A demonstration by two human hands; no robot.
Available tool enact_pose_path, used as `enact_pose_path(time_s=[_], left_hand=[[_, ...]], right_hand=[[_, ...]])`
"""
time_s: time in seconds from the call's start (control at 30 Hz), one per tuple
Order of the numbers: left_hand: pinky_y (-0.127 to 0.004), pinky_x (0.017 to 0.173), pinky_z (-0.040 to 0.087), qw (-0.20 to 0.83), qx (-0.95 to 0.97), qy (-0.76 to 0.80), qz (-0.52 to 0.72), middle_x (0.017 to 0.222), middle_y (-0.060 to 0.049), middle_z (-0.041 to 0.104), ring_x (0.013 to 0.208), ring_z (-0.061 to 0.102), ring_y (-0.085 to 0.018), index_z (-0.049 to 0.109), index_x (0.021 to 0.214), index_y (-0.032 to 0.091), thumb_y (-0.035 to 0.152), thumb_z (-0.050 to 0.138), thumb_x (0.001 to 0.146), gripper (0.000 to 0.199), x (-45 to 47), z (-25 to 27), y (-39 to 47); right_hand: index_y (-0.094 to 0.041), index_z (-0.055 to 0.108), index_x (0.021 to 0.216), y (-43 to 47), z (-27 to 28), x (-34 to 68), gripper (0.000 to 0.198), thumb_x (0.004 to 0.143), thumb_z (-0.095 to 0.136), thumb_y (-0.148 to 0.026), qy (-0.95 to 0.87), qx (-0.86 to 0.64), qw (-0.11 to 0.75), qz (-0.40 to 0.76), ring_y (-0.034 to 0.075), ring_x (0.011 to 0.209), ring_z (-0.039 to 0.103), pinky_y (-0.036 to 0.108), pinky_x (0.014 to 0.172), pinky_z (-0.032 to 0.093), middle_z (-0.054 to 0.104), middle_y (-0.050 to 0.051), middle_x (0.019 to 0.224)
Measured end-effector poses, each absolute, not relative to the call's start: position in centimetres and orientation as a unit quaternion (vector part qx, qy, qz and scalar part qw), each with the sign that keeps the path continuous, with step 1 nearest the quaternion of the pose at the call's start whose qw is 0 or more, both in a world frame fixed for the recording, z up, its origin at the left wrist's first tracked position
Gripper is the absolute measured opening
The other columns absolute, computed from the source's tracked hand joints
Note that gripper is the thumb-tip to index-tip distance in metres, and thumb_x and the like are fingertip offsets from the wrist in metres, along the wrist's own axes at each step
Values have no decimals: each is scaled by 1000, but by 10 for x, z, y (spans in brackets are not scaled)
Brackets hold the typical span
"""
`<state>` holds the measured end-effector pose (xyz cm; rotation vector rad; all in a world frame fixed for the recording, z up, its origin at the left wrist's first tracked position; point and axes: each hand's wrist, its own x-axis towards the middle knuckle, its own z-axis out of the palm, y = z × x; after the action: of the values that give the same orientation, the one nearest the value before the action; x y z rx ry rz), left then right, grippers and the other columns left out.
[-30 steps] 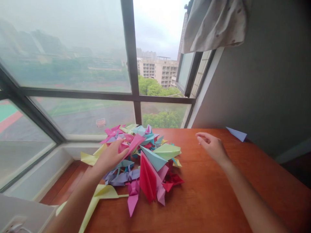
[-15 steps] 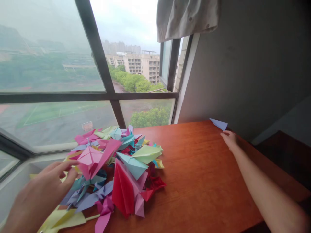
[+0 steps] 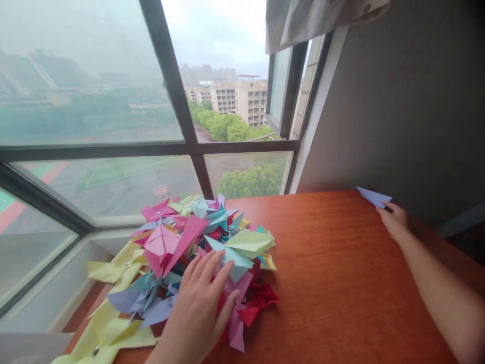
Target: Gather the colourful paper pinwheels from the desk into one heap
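My left hand (image 3: pixel 202 293) is over the front of a heap of folded coloured paper, fingers spread and holding nothing I can see. Just beyond its fingertips lies a pale turquoise paper plane (image 3: pixel 235 260), partly covered, with a light green paper plane (image 3: pixel 252 241) behind it. Under the hand, a red folded plane is mostly hidden. At the far right corner of the table, my right hand (image 3: pixel 394 220) pinches the tail end of a lavender-blue paper plane (image 3: pixel 373 196), whose nose points left.
The heap also holds a pink folded piece (image 3: pixel 162 245), yellow pinwheels (image 3: pixel 108 336) and red folded paper (image 3: pixel 261 301). It stands on a reddish-brown wooden table (image 3: pixel 326 283) against a window (image 3: pixel 242 147). A grey wall (image 3: pixel 397 111) rises at the right, below a hanging curtain (image 3: pixel 299 23).
My left hand has moved right, from the heap's left side to over its front middle. The view has turned left. My right hand stays at the far corner with the lavender-blue paper plane.
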<state>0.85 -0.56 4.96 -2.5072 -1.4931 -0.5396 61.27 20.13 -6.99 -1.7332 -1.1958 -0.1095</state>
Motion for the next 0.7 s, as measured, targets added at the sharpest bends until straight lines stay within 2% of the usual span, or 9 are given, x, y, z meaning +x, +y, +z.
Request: enact_pose_path(time_s=[0.17,0.33,0.53,0.6,0.7], left_hand=[[-54,108,34,5,-851,-501,-157,139,-12,50,130,44,-32,52,130,24,31,58,86,45,34,45,-2],[-56,109,32,-43,-847,-496,-184,137,-14,49,131,42,-32,52,126,22,33,58,86,41,51,44,12],[-54,108,35,-34,-838,-500,-215,136,-13,51,129,44,-31,53,124,21,25,58,85,39,55,52,9],[-53,108,36,-21,-833,-498,-238,136,-12,52,129,44,-30,54,124,22,21,55,85,39,55,56,-8],[-50,106,40,2,-828,-479,-292,132,-10,57,124,49,-29,57,122,23,19,53,87,36,55,50,-42]], right_hand=[[-21,70,91,167,-52,545,20,80,59,-34,-467,-723,506,-42,22,75,61,35,68,42,68,12,90],[-20,69,98,111,21,420,24,84,56,-34,-554,-619,554,-45,20,87,63,32,79,47,69,6,99],[-22,65,99,46,123,288,16,86,57,-23,-654,-473,589,-41,19,96,62,31,80,50,66,5,103],[-22,64,100,31,139,254,17,86,57,-18,-676,-413,608,-48,19,96,62,31,81,51,66,5,103],[-22,62,105,15,133,203,25,84,55,-9,-711,-338,614,-56,19,99,62,33,84,52,65,6,104]])
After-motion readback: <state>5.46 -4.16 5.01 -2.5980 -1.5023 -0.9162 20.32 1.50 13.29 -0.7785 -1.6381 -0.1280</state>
